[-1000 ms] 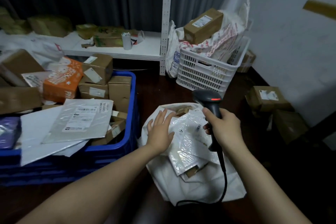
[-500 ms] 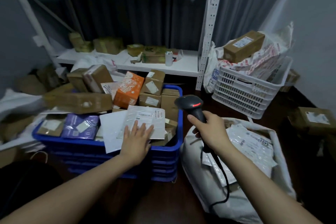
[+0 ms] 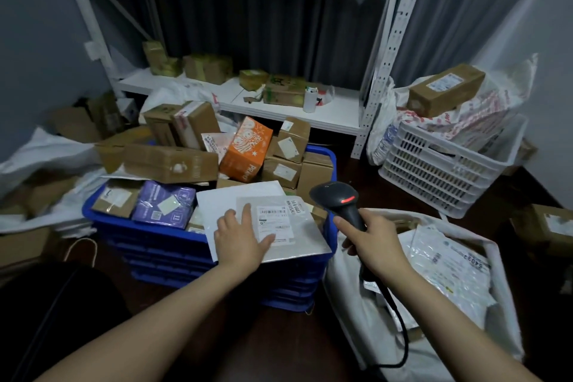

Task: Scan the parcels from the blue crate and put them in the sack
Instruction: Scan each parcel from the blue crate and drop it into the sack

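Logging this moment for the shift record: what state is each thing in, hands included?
left hand: flat on the grey mailer, fingers straight.
right hand: grips the barcode scanner.
barcode scanner: red light on.
grey mailer: label up, atop the pile.
blue crate: heaped with parcels.
sack: open, holding mailers.

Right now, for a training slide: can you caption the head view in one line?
Left hand flat on a grey mailer atop the blue crate; right hand holds the scanner beside it.
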